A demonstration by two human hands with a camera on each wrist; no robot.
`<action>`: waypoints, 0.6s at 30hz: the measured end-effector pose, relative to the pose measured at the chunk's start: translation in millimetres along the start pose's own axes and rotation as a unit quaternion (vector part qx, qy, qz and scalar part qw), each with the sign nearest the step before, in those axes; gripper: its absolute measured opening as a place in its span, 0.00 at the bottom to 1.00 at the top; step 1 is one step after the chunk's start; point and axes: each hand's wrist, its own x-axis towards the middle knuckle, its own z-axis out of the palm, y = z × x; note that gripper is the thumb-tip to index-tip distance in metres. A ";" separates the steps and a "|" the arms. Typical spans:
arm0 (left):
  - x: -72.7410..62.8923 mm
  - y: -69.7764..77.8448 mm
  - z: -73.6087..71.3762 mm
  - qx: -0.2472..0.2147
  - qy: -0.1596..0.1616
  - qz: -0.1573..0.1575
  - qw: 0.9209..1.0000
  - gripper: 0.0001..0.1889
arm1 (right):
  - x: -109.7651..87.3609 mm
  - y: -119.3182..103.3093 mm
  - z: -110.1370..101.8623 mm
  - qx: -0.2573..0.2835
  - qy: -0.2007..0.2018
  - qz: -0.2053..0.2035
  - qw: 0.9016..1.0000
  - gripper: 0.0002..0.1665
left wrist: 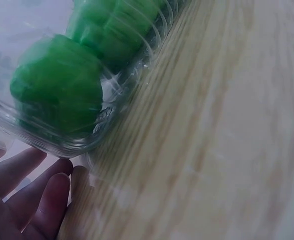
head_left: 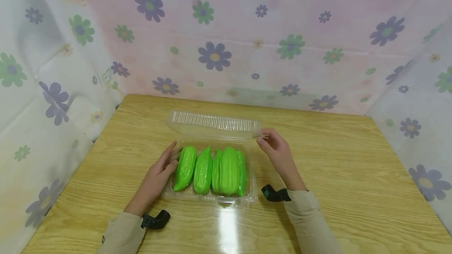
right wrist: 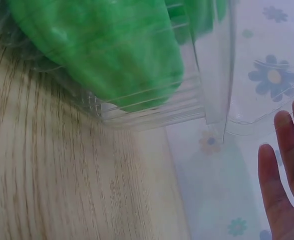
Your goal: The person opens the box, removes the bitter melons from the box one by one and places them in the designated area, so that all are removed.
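A clear plastic clamshell box [head_left: 252, 175] sits on the table with its hinged lid [head_left: 215, 124] raised at the back. Inside, side by side, lie several bright green, ridged, tapering gourd-like pieces [head_left: 203, 171], glossy and smooth. My left hand [head_left: 157, 179] is at the box's left wall, fingers extended along it; in the left wrist view the fingertips [left wrist: 61, 165] are close to a lower corner. At the lid's right corner is my right hand [head_left: 279, 154], its fingertips by the clear edge. The right wrist view shows those fingers [right wrist: 282, 125] fairly straight and spread.
The wood-grain table [head_left: 339, 167] extends on both sides of the box. A flower-patterned cloth [head_left: 247, 58] surrounds the table at the back and sides. Each wrist wears a black camera mount, one at the left [head_left: 155, 220] and one at the right [head_left: 275, 194].
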 end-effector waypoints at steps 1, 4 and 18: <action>-0.6 2.3 0.2 0.005 0.000 -0.001 1.000 0.27 | 0.9 1.1 0.4 -0.001 0.002 0.001 1.000 0.14; -1.6 5.7 0.5 0.013 0.001 -0.004 1.000 0.27 | 2.9 3.6 1.9 0.005 0.006 0.003 1.000 0.15; -2.5 4.3 1.8 0.017 0.007 0.002 1.000 0.27 | 0.0 -15.0 8.1 0.009 0.010 -0.017 1.000 0.15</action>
